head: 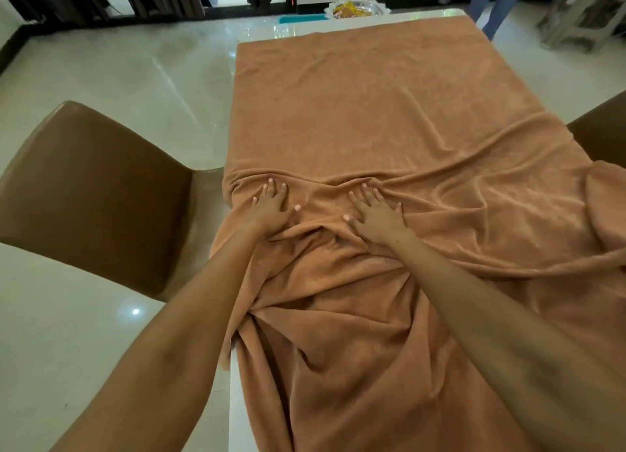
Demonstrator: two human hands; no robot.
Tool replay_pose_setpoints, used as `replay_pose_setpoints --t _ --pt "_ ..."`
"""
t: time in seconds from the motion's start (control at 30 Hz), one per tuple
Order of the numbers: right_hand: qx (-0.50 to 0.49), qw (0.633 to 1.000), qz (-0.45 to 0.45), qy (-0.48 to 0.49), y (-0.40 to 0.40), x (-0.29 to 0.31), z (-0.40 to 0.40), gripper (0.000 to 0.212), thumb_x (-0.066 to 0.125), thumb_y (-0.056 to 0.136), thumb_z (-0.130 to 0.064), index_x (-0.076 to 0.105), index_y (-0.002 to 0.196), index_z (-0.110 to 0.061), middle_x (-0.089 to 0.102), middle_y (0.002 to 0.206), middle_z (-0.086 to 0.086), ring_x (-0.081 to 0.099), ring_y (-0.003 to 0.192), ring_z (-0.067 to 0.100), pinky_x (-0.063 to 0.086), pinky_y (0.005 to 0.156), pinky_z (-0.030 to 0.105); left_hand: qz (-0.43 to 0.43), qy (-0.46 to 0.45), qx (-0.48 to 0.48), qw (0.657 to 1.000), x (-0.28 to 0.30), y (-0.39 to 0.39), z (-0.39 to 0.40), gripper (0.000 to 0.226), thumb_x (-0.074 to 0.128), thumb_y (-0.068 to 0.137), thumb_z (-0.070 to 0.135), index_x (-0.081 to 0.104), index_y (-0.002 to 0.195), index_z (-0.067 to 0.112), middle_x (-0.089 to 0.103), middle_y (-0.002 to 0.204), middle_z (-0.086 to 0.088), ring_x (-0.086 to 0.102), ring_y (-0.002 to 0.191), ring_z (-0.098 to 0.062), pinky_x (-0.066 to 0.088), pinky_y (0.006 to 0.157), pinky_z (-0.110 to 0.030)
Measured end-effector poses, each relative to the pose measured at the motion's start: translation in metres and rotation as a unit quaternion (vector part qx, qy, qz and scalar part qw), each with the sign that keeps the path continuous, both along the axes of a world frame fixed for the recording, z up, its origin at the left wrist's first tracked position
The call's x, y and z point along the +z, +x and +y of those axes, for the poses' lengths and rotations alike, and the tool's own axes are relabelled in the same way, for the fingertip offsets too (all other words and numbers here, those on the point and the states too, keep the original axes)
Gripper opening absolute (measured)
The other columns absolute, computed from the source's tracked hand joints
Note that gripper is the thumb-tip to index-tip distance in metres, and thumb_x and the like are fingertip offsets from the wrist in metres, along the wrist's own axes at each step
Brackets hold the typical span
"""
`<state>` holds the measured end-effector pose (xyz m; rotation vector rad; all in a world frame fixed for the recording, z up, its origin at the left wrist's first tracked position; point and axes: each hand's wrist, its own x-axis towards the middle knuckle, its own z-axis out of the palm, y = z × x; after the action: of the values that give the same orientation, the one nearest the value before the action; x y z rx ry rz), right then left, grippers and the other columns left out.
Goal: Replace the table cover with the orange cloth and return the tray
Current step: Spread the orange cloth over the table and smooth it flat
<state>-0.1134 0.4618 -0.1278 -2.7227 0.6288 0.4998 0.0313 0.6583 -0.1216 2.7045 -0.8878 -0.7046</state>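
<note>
An orange cloth (389, 112) covers most of the white table (237, 400). It lies flat at the far end and is bunched in thick folds at the near end. My left hand (269, 207) presses flat on the cloth near the table's left edge, fingers spread. My right hand (376, 214) lies flat on the folds just to its right, fingers straight too. A white tray (357, 9) with yellow items stands beyond the table's far end, next to a teal strip (303, 19). A glossy bare band of table shows past the cloth's far edge.
A brown chair (91, 194) stands close to the table's left side. Another brown chair (603, 129) shows at the right edge, with a corner of cloth hanging near it. Shiny pale floor tiles surround the table. Dark curtains and furniture legs line the far wall.
</note>
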Motion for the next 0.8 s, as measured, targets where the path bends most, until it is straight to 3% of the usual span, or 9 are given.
replay_pose_setpoints --t 0.07,0.13,0.2,0.27,0.47,0.57,0.67,0.8 --pt "0.007 1.000 0.007 0.004 -0.006 0.015 0.006 0.065 0.027 0.095 -0.058 0.009 0.150 -0.029 -0.005 0.159 0.000 -0.003 0.146 0.019 0.004 0.113 0.059 -0.056 -0.051 0.007 0.997 0.012 -0.021 0.013 0.064 0.023 0.099 0.051 0.010 0.152 0.018 0.001 0.159 -0.006 0.002 0.146 -0.022 0.005 0.118 -0.042" --pt "0.006 0.996 -0.086 -0.019 -0.037 0.022 0.027 0.063 0.025 0.096 -0.054 0.014 0.150 -0.023 0.006 0.159 0.003 0.005 0.146 0.020 0.006 0.115 0.055 -0.106 -0.142 0.018 0.984 0.022 -0.071 0.036 0.064 0.011 0.097 0.053 0.006 0.152 0.020 -0.001 0.159 0.001 -0.003 0.146 -0.013 0.000 0.119 -0.038" --pt "-0.006 0.975 -0.220 -0.040 -0.091 0.024 0.061 0.059 0.025 0.097 -0.049 0.027 0.148 -0.019 0.021 0.156 0.003 0.016 0.144 0.019 0.014 0.115 0.053 -0.124 -0.208 0.026 0.970 0.024 -0.139 0.064 0.061 0.015 0.099 0.048 0.004 0.152 0.021 -0.005 0.159 0.004 -0.008 0.145 -0.008 -0.004 0.119 -0.036" --pt "-0.005 0.962 -0.272 -0.031 -0.153 0.016 0.098 0.056 0.028 0.096 -0.046 0.036 0.144 -0.019 0.026 0.155 0.000 0.020 0.143 0.015 0.015 0.114 0.048 -0.144 -0.212 0.006 0.967 0.013 -0.209 0.092 0.060 0.026 0.100 0.042 0.009 0.152 0.018 0.000 0.160 0.001 -0.002 0.146 -0.012 0.001 0.119 -0.037" --pt "0.013 0.987 -0.151 -0.044 -0.275 -0.018 0.169 0.062 0.012 0.095 -0.057 0.033 0.145 -0.027 0.021 0.156 -0.002 0.017 0.143 0.017 0.020 0.107 0.051 -0.100 -0.137 -0.051 0.984 -0.036 -0.324 0.159 0.068 0.023 0.098 0.051 0.020 0.150 0.007 0.009 0.159 -0.006 0.018 0.144 -0.020 0.016 0.114 -0.035" --pt "0.000 0.990 -0.138 -0.040 -0.277 -0.019 0.174 0.062 0.011 0.095 -0.059 0.026 0.147 -0.031 0.020 0.157 -0.003 0.017 0.143 0.016 0.025 0.106 0.056 -0.090 -0.141 -0.002 0.986 -0.033 -0.335 0.174 0.073 0.024 0.097 0.056 0.017 0.150 0.006 0.010 0.159 -0.008 0.013 0.146 -0.020 0.012 0.116 -0.036" --pt "-0.028 0.987 -0.149 -0.042 -0.258 -0.014 0.174 0.063 0.015 0.094 -0.060 0.025 0.147 -0.027 0.020 0.156 -0.001 0.022 0.143 0.020 0.022 0.108 0.058 -0.069 -0.162 0.064 0.982 -0.028 -0.347 0.183 0.083 0.030 0.093 0.062 0.011 0.151 0.005 0.005 0.159 -0.008 0.007 0.147 -0.020 0.005 0.118 -0.035" --pt "-0.010 0.980 -0.195 -0.045 -0.224 0.001 0.176 0.063 0.021 0.095 -0.055 0.021 0.149 -0.023 0.014 0.158 0.006 0.015 0.144 0.025 0.015 0.110 0.057 -0.058 -0.152 0.092 0.982 -0.025 -0.371 0.200 0.086 0.031 0.092 0.065 0.010 0.151 0.007 0.006 0.160 -0.004 0.006 0.146 -0.017 0.007 0.117 -0.035"
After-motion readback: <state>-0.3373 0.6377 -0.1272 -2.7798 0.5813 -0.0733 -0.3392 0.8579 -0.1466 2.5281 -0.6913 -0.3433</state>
